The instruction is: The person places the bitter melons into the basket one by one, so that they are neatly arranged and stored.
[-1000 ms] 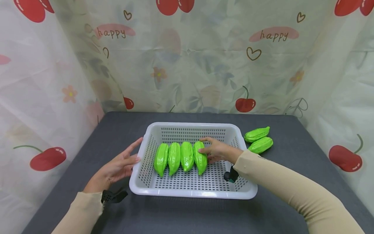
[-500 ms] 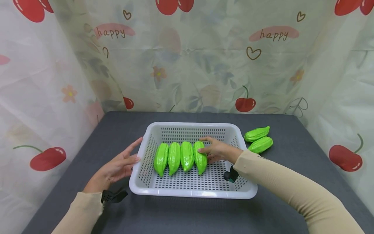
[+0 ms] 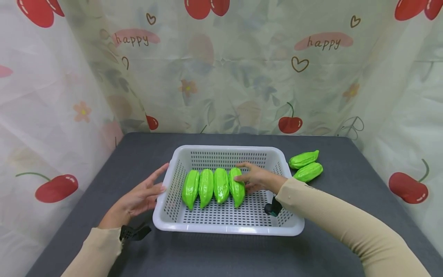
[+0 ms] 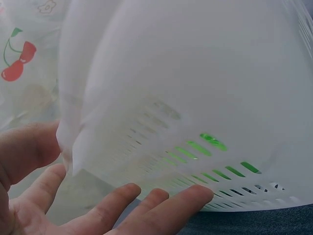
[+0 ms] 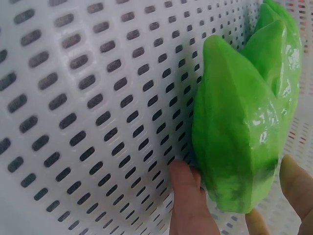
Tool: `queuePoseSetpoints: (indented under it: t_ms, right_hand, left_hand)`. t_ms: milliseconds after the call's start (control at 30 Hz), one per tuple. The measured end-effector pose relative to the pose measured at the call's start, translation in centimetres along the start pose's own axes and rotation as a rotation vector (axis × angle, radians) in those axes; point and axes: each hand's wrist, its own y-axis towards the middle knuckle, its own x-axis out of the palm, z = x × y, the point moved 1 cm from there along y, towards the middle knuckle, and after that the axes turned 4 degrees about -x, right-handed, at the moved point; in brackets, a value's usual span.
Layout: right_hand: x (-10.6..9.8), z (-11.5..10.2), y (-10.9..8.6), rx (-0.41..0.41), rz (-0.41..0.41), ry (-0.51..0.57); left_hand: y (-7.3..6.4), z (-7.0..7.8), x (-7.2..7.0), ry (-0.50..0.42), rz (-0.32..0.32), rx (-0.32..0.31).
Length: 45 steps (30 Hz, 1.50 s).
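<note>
On the dark counter (image 3: 207,256), a white basket (image 3: 228,229) has the left hand (image 3: 138,198) against its left side, fingers loosely spread, and the right hand (image 3: 255,178) inside, thumb and fingers curled round the rightmost green gourd (image 3: 237,195) of 4.

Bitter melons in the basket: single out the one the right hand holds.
The rightmost bitter melon in the white basket; the right hand grips it, while the other three are untouched.
</note>
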Motion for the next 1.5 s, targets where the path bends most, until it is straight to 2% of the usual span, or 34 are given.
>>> queuePoseSetpoints:
  t_ms: [267,433,733,1100,1333,1500]
  right_hand:
    - [-0.5,-0.4,-0.6,-0.002,-0.008,-0.005]
    - [-1.3,-0.8,-0.8,-0.022,-0.017,-0.008]
    - [-3.4,-3.0,-2.5,-0.076,-0.074,0.035]
    - [-8.2,-6.3,-5.7,-0.23,-0.169,0.029]
    - [-11.2,-6.8,-7.4,-0.33,-0.18,-0.017]
    - [-13.2,-6.7,-8.5,-0.396,-0.158,-0.086]
  left_hand:
    - [0.2,0.0,-0.1,-0.046,0.003,-0.009]
    - [0.2,0.0,-0.1,-0.044,0.004,-0.013]
    - [0.1,0.1,-0.2,-0.025,-0.017,0.007]
    - [0.2,0.1,-0.3,-0.026,-0.027,0.004]
    - [0.1,0.1,-0.3,-0.018,-0.014,0.007]
    - [0.0,0.1,-0.2,-0.021,-0.007,0.005]
